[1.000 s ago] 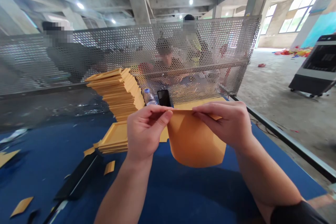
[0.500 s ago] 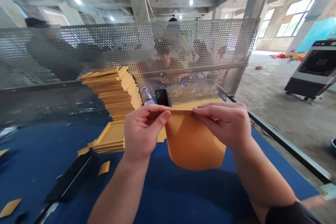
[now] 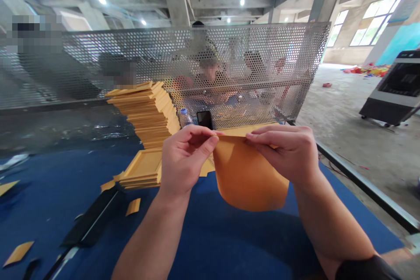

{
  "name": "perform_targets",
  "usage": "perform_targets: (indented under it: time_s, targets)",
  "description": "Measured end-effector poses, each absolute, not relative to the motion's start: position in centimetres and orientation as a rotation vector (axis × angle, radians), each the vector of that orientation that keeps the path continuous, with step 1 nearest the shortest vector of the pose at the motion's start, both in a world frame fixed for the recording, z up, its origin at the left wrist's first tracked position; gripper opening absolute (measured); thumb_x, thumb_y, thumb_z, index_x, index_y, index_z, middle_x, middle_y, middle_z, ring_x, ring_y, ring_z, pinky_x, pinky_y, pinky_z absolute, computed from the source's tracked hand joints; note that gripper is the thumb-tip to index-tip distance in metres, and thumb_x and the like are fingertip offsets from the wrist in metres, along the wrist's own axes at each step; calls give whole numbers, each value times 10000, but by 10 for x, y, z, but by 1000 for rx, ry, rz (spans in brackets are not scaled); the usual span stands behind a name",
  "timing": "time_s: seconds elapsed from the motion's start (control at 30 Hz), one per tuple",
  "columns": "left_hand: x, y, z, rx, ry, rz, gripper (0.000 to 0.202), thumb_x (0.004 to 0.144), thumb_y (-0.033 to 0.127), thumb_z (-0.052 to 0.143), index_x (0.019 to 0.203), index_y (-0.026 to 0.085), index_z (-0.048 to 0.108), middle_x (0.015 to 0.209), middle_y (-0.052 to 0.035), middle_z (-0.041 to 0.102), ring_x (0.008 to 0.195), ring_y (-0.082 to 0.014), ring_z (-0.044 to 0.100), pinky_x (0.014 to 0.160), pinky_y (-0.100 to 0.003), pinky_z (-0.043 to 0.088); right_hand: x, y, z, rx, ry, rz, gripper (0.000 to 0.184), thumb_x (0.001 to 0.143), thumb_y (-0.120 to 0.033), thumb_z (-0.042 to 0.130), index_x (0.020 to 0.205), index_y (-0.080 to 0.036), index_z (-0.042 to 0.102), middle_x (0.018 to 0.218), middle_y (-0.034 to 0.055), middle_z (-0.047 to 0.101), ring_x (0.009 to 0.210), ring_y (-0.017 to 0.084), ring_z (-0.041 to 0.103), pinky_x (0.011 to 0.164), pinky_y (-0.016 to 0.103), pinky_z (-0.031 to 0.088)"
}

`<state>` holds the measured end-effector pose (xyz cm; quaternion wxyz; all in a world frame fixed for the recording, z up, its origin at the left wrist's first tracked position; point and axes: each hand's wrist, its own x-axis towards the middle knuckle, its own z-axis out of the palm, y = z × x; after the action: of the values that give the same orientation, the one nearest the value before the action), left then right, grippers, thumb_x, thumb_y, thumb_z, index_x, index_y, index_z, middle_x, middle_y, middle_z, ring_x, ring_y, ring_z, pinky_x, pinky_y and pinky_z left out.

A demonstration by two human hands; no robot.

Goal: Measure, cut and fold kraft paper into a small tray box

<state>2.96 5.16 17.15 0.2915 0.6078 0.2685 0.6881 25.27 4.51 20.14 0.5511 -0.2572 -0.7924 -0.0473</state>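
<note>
An orange-brown paper sheet (image 3: 249, 179) hangs curved above the blue table (image 3: 213, 240), held by its top edge. My left hand (image 3: 183, 162) pinches the left end of that edge between thumb and fingers. My right hand (image 3: 288, 153) pinches the right end the same way. Both hands are closed on the sheet, raised in front of me. Behind my left hand lies a low stack of flat yellow-brown trays (image 3: 144, 173). A taller leaning stack of the same pieces (image 3: 147, 111) stands further back.
A perforated metal screen (image 3: 164, 65) runs across the table's far side, with other people seated behind it. A black phone (image 3: 205, 119) and a bottle (image 3: 184, 118) stand near the screen. A long black tool (image 3: 92, 221) and paper scraps (image 3: 133, 206) lie at left. A black machine (image 3: 393, 87) stands on the floor at right.
Both hands keep their pinch on the sheet's top edge; hands and sheet have shifted slightly right and up in view, mostly from camera movement.
</note>
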Motion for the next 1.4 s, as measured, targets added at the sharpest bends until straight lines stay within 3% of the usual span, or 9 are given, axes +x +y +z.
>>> perform_targets:
  time_s: [0.77,0.87,1.0,1.4]
  targets:
    - [29,57,171,1722,817,1913,118,901,354,828,901,239,804,926,-42,837,877,-194,808,818,-297,665,254,48,200,-621,-1878,-118,174,935,-160,752,915,-292,865,892,3,839,744,176,806,680,256,662]
    - [26,62,168,1804,881,1838,171,878,386,842,954,234,824,932,-54,838,838,-197,805,754,-278,661,254,50,200,-632,-1857,-126,168,937,-165,749,903,-286,861,880,4,837,737,176,803,668,261,657]
    - [25,65,165,1846,975,1856,134,852,368,856,878,238,832,779,-17,810,694,-163,767,636,-232,615,254,53,201,-627,-1857,-148,152,922,-147,759,879,-260,853,853,6,834,738,173,803,618,246,625]
    - [22,71,168,1837,1020,1744,124,818,353,849,832,231,836,720,-16,788,618,-157,718,560,-229,567,256,59,197,-687,-1835,-58,143,896,-138,776,892,-259,854,859,7,833,765,183,800,665,268,625]
